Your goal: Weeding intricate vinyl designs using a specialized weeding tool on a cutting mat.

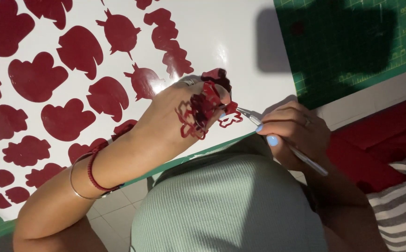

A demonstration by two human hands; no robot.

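Observation:
My left hand reaches over a glossy white backing sheet and has a tangle of thin dark red vinyl scraps stuck to its back and fingers. My right hand grips a slim silver weeding tool like a pen. The tool's tip touches a small red outline piece hanging from the scraps, near the sheet's front edge. Several dark red cut shapes cover the left part of the sheet.
A green cutting mat lies under the sheet and shows at the top right and bottom left. My pale green ribbed top fills the lower centre. Red fabric and striped cloth lie at the right. Tiled floor shows below.

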